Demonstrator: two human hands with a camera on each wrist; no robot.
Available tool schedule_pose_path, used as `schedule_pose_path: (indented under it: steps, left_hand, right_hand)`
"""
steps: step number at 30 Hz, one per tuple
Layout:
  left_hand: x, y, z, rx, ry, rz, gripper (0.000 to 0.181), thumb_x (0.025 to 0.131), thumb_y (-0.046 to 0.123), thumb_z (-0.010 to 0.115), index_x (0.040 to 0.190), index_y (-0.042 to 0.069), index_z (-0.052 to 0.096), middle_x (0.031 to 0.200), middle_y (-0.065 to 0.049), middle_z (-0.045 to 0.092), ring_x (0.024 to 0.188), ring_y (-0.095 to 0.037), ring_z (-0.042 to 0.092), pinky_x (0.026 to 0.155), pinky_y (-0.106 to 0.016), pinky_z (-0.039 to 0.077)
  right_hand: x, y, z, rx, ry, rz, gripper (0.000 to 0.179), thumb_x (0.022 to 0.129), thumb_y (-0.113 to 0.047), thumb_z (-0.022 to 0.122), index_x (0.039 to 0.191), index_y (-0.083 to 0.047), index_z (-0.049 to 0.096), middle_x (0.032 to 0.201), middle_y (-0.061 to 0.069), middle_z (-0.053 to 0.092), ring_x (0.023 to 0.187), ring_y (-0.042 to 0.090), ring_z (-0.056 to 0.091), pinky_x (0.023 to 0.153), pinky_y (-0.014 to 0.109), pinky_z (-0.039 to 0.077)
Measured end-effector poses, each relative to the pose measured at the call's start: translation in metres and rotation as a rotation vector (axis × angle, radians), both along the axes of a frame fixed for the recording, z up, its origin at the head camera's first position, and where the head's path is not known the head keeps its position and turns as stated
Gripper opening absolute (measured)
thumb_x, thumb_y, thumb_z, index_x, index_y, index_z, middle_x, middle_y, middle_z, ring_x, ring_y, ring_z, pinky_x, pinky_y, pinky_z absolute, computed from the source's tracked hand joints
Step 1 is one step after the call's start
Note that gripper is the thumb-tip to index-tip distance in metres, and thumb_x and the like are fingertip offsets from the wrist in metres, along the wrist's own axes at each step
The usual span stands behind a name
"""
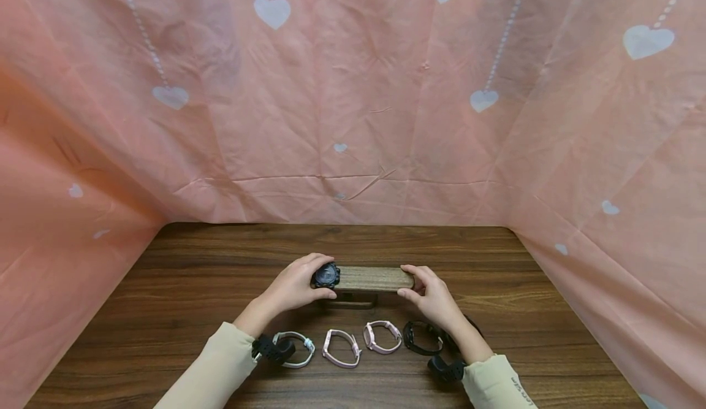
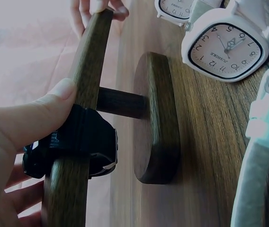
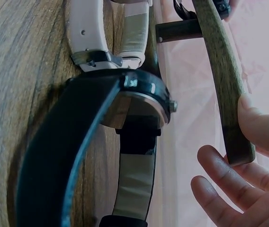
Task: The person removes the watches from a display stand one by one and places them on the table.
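Note:
A dark wooden watch stand, a bar on a short post with an oval base, stands mid-table. A black wristwatch is looped around the bar near its left end, dial upward. My left hand grips around this watch, the thumb along the near side of the bar and the fingers on the far side. My right hand holds the bar's right end between thumb and fingers. In the right wrist view, the thumb presses the bar, with some fingertips apart from it.
Nearer me lie a pale blue-strapped watch, two pale pink watches and a black watch in a row. Another dark strap is partly hidden by my right wrist. Pink heart-printed cloth surrounds the wooden table.

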State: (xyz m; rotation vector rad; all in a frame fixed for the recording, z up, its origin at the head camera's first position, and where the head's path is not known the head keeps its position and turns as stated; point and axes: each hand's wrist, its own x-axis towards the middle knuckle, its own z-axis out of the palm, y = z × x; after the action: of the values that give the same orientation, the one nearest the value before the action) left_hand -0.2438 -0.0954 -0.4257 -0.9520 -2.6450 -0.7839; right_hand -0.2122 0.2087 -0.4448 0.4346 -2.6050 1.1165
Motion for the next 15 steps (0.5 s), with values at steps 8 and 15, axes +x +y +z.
schedule_pose_path:
  steps: [8, 15]
  left_hand:
    - [-0.0009, -0.0039, -0.002, 0.002, 0.014, 0.003, 0.068, 0.069, 0.037, 0.081, 0.125, 0.009, 0.056, 0.12, -0.005, 0.057, 0.111, -0.024, 0.054, 0.092, -0.041, 0.043]
    - [-0.0012, -0.0084, -0.002, 0.017, 0.022, -0.003, 0.067, 0.068, 0.036, 0.082, 0.124, 0.008, 0.056, 0.119, -0.005, 0.058, 0.11, -0.023, 0.054, 0.091, -0.04, 0.043]
  right_hand:
    - [0.0001, 0.0002, -0.0004, -0.003, 0.012, 0.0, 0.048, 0.073, -0.007, 0.078, 0.118, -0.005, 0.061, 0.091, 0.004, 0.055, 0.07, 0.012, 0.052, 0.062, 0.034, 0.048]
    - [-0.0005, 0.0003, -0.0015, -0.012, 0.011, 0.009, 0.048, 0.073, -0.007, 0.078, 0.118, -0.004, 0.061, 0.087, 0.002, 0.053, 0.069, 0.013, 0.051, 0.059, 0.026, 0.045]
